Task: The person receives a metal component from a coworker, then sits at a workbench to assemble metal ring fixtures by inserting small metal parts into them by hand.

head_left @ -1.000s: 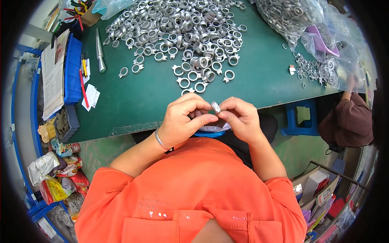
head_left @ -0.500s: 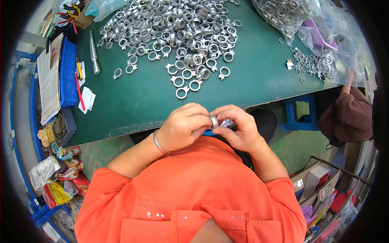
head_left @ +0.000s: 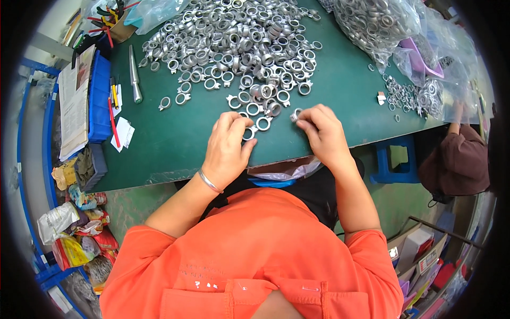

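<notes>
A large heap of silver metal rings [head_left: 234,37], many with a small tab on the rim, covers the far middle of the green table [head_left: 180,138]. At its near edge, my left hand [head_left: 223,151] has its thumb and index finger closed about the edges of one metal ring [head_left: 249,133] on the tabletop. To the right, my right hand [head_left: 328,137] pinches another metal ring [head_left: 295,115] between thumb and fingers, just above or on the table; which one, I cannot tell. A loose ring [head_left: 263,124] lies beside my left fingertips.
A tapered metal rod [head_left: 134,74], a blue bin [head_left: 100,101] and pens [head_left: 113,119] lie left. At right are a plastic bag of rings [head_left: 377,26], smaller rings [head_left: 404,95] and a purple scoop [head_left: 425,61]. Beyond a blue stool [head_left: 396,165] sits another person [head_left: 457,159].
Both hands, together near my body before, have parted and reached forward over the table. My right hand has carried a ring right; my left hand has come to a ring at the heap's near edge.
</notes>
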`<state>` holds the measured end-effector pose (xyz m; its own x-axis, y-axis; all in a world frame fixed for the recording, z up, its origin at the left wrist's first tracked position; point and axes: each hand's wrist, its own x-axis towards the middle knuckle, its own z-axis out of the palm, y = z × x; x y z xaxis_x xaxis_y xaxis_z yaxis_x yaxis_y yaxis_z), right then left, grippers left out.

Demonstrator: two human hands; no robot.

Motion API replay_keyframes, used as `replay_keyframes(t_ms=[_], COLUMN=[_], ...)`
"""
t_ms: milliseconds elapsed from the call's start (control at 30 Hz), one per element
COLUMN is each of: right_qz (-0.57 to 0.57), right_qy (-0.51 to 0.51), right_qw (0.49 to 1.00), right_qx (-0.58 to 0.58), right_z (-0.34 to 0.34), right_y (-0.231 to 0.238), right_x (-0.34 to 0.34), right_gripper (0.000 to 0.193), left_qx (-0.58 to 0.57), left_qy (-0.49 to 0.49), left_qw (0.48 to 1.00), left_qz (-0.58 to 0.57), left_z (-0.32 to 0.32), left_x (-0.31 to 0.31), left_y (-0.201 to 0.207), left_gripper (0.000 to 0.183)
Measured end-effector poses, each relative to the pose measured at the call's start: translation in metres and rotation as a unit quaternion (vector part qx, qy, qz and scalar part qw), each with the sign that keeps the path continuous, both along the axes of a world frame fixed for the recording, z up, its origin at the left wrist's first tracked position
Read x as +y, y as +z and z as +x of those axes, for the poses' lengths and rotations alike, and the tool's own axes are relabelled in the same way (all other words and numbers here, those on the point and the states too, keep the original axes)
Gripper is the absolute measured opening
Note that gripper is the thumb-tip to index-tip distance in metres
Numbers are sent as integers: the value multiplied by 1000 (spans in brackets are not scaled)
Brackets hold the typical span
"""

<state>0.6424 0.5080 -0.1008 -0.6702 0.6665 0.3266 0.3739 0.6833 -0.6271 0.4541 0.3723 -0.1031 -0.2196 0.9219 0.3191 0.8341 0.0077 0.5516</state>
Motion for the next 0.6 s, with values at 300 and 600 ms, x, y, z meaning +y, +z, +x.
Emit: replay_keyframes(t_ms=[300,600], right_qz=[-317,-175], right_qy=[97,164], right_qw=[920,949], right_qx=[208,206], right_z=[11,17], right_y=[-6,5], right_x=[-30,-52], right_gripper=[10,24], left_qx=[-290,-154], left_qy=[-120,-242], left_qw=[949,952], left_qz=[10,103], left_z=[16,20], left_x=[2,-1], left_y=[14,11], left_gripper=[28,20])
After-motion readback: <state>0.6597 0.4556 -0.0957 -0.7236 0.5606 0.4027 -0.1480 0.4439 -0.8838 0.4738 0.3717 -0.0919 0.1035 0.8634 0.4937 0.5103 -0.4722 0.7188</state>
